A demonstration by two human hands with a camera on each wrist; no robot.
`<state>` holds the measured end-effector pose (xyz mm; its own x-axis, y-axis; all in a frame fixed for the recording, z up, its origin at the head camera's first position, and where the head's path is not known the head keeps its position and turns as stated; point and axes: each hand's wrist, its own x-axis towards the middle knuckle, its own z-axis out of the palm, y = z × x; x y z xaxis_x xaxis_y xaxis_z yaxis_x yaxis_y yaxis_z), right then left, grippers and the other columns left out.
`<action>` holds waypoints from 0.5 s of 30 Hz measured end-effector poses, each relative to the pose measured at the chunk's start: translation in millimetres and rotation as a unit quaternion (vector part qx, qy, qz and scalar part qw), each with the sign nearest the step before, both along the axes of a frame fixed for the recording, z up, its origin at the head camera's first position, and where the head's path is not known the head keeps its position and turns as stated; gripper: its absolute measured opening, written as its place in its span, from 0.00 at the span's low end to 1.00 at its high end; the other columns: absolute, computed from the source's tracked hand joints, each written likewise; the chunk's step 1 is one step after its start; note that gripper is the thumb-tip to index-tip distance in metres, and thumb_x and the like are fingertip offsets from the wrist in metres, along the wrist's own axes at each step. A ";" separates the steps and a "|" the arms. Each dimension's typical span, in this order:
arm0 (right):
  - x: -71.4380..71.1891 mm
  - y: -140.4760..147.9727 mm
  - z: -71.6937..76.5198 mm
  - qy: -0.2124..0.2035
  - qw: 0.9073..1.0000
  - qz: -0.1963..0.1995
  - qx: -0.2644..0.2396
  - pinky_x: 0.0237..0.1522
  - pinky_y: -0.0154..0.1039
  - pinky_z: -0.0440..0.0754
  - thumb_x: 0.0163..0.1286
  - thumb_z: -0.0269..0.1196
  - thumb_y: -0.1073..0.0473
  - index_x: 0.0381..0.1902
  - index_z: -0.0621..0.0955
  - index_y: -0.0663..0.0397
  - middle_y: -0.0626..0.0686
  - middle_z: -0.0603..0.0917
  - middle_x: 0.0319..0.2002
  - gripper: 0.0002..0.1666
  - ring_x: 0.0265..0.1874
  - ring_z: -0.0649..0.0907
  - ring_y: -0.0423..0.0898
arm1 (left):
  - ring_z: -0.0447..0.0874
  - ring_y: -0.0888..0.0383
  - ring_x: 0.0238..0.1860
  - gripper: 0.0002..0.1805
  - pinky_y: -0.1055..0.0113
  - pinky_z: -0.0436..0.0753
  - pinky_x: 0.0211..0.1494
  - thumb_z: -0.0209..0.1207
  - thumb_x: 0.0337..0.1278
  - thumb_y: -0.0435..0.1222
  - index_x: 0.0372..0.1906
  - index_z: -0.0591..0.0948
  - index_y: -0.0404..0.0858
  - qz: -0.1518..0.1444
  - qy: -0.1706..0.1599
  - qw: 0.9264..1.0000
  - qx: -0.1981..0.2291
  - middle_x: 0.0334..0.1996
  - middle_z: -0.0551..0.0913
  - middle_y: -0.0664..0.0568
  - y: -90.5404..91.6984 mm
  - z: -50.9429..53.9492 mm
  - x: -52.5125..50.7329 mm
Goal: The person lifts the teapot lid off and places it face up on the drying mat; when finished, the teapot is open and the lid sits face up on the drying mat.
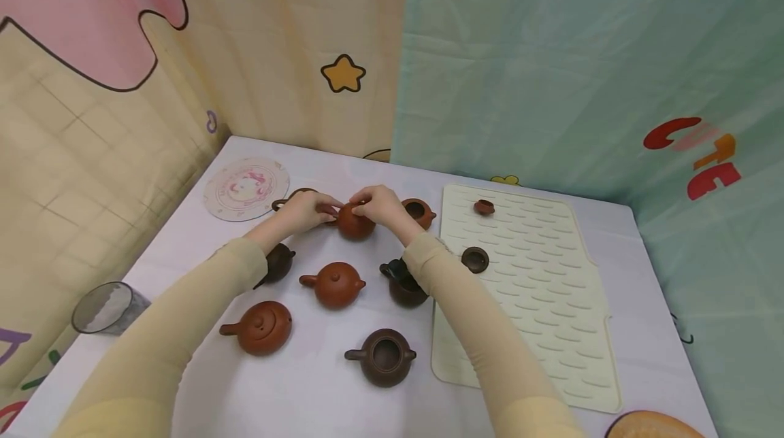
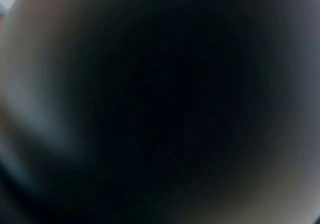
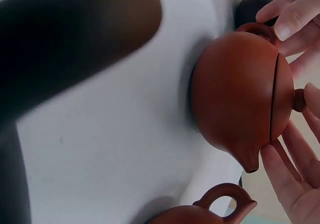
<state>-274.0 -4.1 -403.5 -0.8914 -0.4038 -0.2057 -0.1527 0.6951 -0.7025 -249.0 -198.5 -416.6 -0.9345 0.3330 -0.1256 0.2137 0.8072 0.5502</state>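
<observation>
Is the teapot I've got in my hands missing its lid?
No, the right wrist view shows the lid on the teapot, with only a thin dark seam between them.

A lidded teapot (image 1: 356,223) was held between the left hand (image 1: 304,212) and the right hand (image 1: 381,207) toward the rear of a table (image 1: 306,390) backed by a curtain (image 1: 294,30). A plate (image 1: 246,188) was set at the rear left corner, a glass (image 1: 101,305) at the left edge. Behind the left hand, what appeared to be a half-hidden teapot (image 1: 303,191) was screened; a rear teapot (image 1: 418,213) was placed right of the right hand. A central teapot (image 1: 335,285) was flanked by a left-side teapot (image 1: 280,262) and a right-side teapot (image 1: 407,293). Nearer, a front-left teapot (image 1: 265,328) was positioned left of a front teapot (image 1: 386,358). On a mat (image 1: 533,329) at right, a far lid (image 1: 484,207) was laid behind a near lid (image 1: 475,260).
</observation>
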 end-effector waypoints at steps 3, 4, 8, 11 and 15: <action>0.4 -0.8 0.4 0.011 1.000 -0.001 0.016 0.55 0.43 0.81 0.67 0.66 0.58 0.49 0.86 0.52 0.54 0.85 0.53 0.14 0.55 0.81 0.51 | 0.84 0.46 0.52 0.19 0.50 0.76 0.59 0.62 0.61 0.28 0.57 0.82 0.36 0.012 0.008 1.000 -0.005 0.43 0.89 0.43 2.5 -0.3 -0.2; 0.8 -1.4 0.7 0.016 1.000 0.000 0.022 0.55 0.43 0.81 0.67 0.67 0.57 0.48 0.86 0.52 0.54 0.85 0.52 0.13 0.54 0.81 0.51 | 0.84 0.46 0.51 0.18 0.50 0.77 0.59 0.62 0.61 0.27 0.57 0.82 0.36 0.015 0.009 1.000 -0.007 0.42 0.89 0.43 2.9 -0.2 -0.2; 2.3 -3.4 2.9 0.037 0.999 -0.006 0.039 0.53 0.41 0.81 0.65 0.68 0.57 0.46 0.87 0.52 0.54 0.86 0.49 0.12 0.52 0.82 0.50 | 0.85 0.47 0.48 0.18 0.51 0.78 0.56 0.62 0.60 0.27 0.56 0.83 0.35 0.021 0.012 1.000 -0.007 0.40 0.89 0.43 3.6 1.2 0.2; 3.2 -4.5 3.8 0.049 0.997 -0.009 0.052 0.51 0.39 0.82 0.65 0.68 0.57 0.44 0.86 0.53 0.53 0.86 0.48 0.11 0.51 0.82 0.49 | 0.86 0.48 0.46 0.18 0.52 0.79 0.53 0.63 0.59 0.26 0.55 0.83 0.35 0.024 0.014 1.000 -0.005 0.39 0.89 0.42 4.5 2.1 0.0; 3.6 -4.3 3.2 0.062 0.996 0.003 0.066 0.50 0.39 0.82 0.67 0.67 0.57 0.44 0.85 0.55 0.53 0.86 0.47 0.10 0.50 0.82 0.48 | 0.86 0.49 0.43 0.17 0.54 0.79 0.51 0.63 0.58 0.26 0.54 0.84 0.35 0.027 0.014 1.000 -0.008 0.38 0.90 0.43 6.2 2.4 -0.2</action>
<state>-270.5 -8.4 -400.3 -0.9105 -0.3866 -0.1468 -0.2370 0.7787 -0.5808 -249.2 -192.4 -414.2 -0.9542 0.2804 -0.1043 0.1848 0.8265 0.5318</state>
